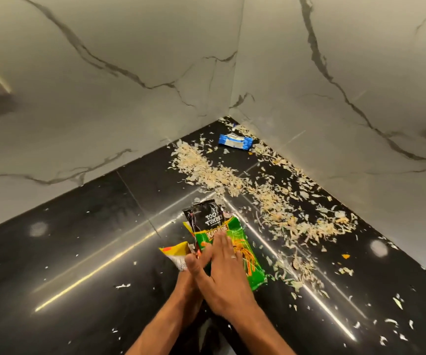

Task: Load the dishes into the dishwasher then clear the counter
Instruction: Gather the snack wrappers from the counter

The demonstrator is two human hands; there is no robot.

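A: The crinkled green foil snack packet (235,254) is lying at lower centre of the frame on the glossy black stone counter (78,252), with a black foil packet (204,220) and a yellow-and-white wrapper (176,254) bunched beside it.

B: And the hands?

A: The right hand (226,275) is pressing flat on the green packet, fingers straight. The left hand (191,265) is tucked beneath it; it seems to be pinching the yellow wrapper, though it's half hidden.

B: So how far along?

A: No dishes showing; I'd judge the clearing is only starting. Pale, flaky vegetable shreds (258,190) are trailing toward the upper right corner, where a shiny blue-and-white wrapper (235,141) is sitting near the veined marble walls (104,98).
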